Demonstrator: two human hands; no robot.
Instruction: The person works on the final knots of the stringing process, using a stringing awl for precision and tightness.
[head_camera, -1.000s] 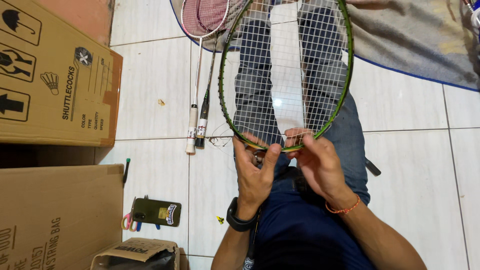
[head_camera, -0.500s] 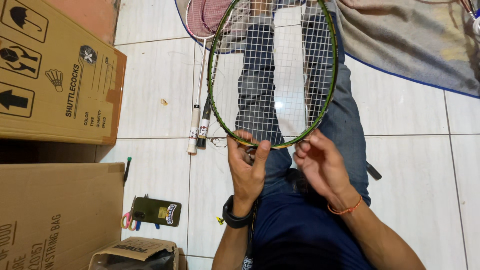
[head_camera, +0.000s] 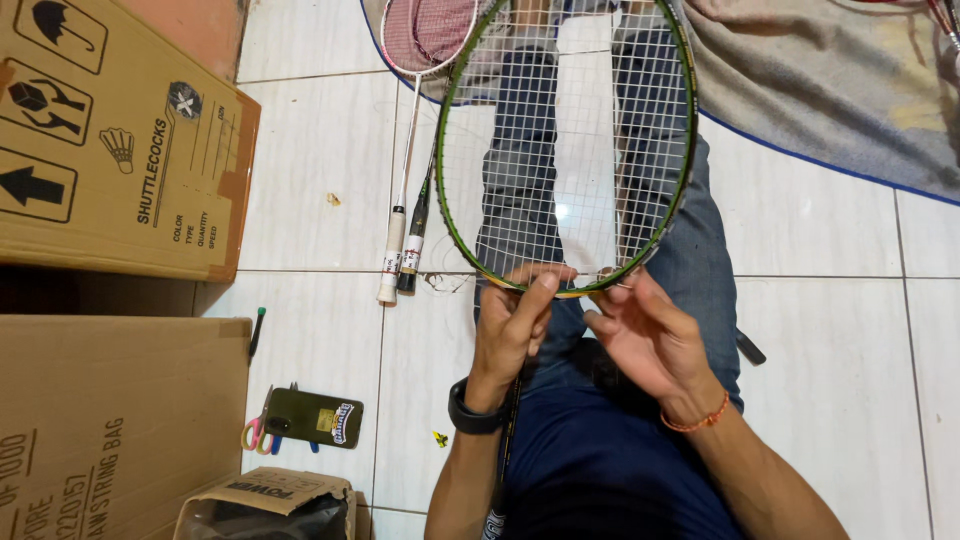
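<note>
We sit on a floor of pale glossy tiles (head_camera: 830, 330) with thin grey grout lines, our legs in blue jeans stretched toward twelve o'clock, and we hold a green-framed badminton racket (head_camera: 566, 150) over our lap, its white strung head reaching toward twelve o'clock and its dark shaft running down toward six between our arms. Our left hand (head_camera: 512, 322), with a black watch on the wrist, pinches the lower rim of the frame, fingers (head_camera: 540, 296) curled shut on it. Our right hand (head_camera: 650, 340), with an orange cord at the wrist, touches the same rim just beside it at three o'clock, its fingers loosely spread; whether they grip a string we cannot tell. At eleven o'clock two more rackets (head_camera: 405, 235) lie on the tiles, handles toward us. Cardboard boxes (head_camera: 110, 150) stand at nine o'clock, and at eight o'clock a dark phone (head_camera: 312, 417) lies over scissors (head_camera: 254, 432). A grey blanket with a blue edge (head_camera: 830, 90) covers the floor at two o'clock.
</note>
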